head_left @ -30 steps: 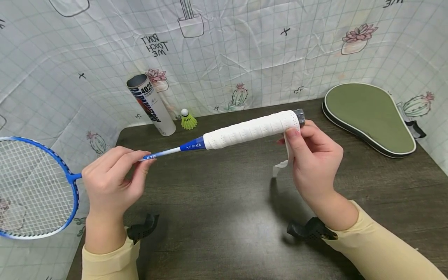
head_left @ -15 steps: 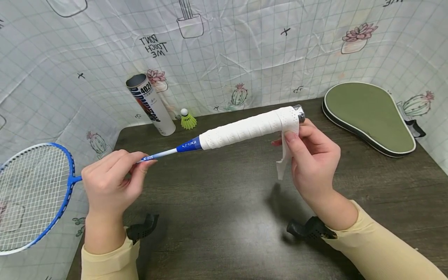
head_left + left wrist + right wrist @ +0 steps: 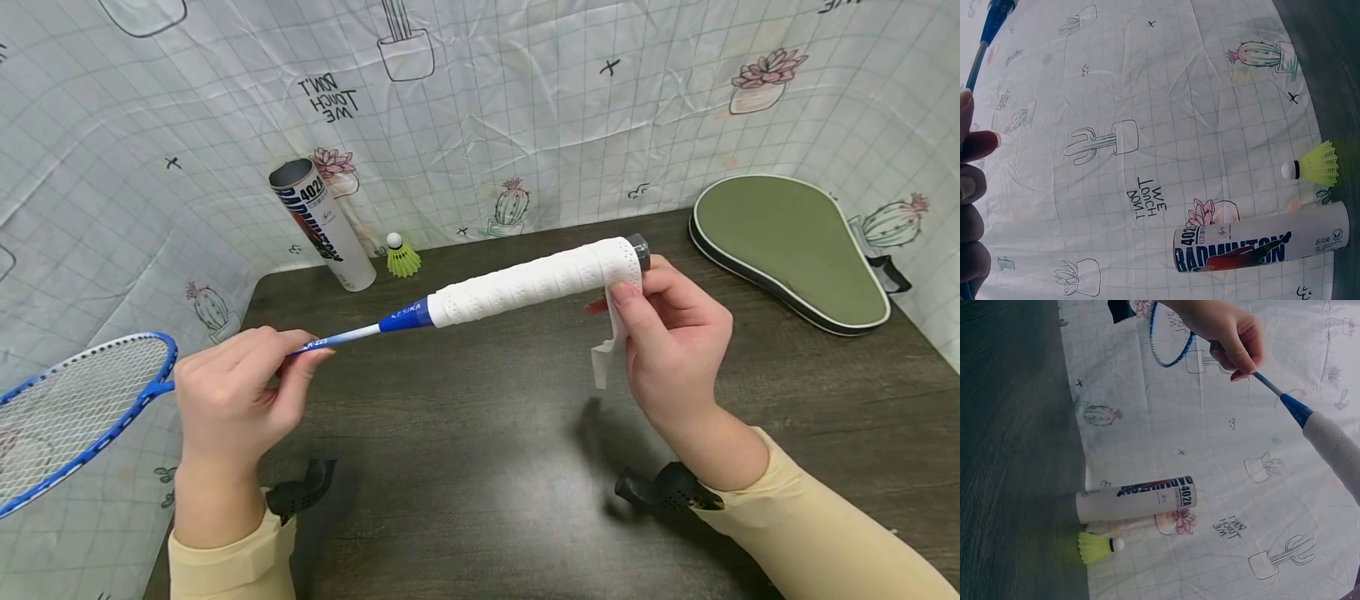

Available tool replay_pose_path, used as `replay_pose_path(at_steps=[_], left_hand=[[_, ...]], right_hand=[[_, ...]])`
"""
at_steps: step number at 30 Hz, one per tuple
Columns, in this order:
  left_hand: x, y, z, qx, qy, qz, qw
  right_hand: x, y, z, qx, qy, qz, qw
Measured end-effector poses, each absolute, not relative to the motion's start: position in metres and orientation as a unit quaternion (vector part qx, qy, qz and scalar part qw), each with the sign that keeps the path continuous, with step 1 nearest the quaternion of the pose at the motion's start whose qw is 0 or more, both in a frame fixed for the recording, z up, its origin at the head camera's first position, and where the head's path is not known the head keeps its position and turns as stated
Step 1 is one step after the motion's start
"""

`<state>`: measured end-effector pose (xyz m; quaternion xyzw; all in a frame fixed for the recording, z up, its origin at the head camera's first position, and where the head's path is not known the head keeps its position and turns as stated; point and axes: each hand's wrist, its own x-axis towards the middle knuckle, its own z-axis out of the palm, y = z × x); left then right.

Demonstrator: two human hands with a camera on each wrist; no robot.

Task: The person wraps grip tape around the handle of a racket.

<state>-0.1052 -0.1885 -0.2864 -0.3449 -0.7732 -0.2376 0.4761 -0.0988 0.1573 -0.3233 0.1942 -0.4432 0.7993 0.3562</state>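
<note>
A blue and white badminton racket [image 3: 408, 315] is held up above the table in the head view. Its shaft is pinched between thumb and fingers of my left hand [image 3: 240, 392], and the strung head sticks out at far left. White perforated grip tape [image 3: 525, 283] wraps the handle in overlapping turns, leaving the dark butt end [image 3: 640, 252] bare. Beside that end, my right hand [image 3: 678, 350] pinches the tape with thumb and fingers; a loose tail [image 3: 602, 362] hangs below. In the right wrist view the racket's blue cone [image 3: 1296, 410] shows; the right hand's fingers are hidden there.
A badminton tube [image 3: 326, 229] stands at the back left of the dark table [image 3: 465, 467], with a yellow shuttlecock [image 3: 403, 257] beside it. An olive padded case [image 3: 795, 250] lies at back right. A patterned cloth [image 3: 600, 125] hangs behind.
The racket has rolled about its shaft, so its head now looks narrower. The handle has shifted slightly left. Both hands keep their hold, and the loose tape tail has swung a little.
</note>
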Motion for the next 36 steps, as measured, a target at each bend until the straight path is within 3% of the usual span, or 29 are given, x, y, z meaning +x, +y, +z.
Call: replay_pose_path(at_steps=[9,20,30,36], left_hand=[[-0.1056,-0.1909,-0.2860,-0.350,-0.778,-0.236,0.465],[-0.1096,-0.1887,-0.2888,-0.330,-0.769,-0.217,0.503],[-0.1036,-0.1904,-0.2855,-0.363,-0.781,-0.238,0.450],[-0.1031,-0.1910,-0.2860,-0.358,-0.774,-0.249,0.459]], right_hand=[[-0.0985,0.1567,-0.3245,0.201,-0.444,0.797,0.356],[-0.0993,0.1568,-0.3250,0.192,-0.431,0.807,0.356],[-0.0993,0.1575,-0.3245,0.174,-0.461,0.791,0.362],[-0.0993,0.1560,-0.3242,0.177,-0.454,0.793,0.365]])
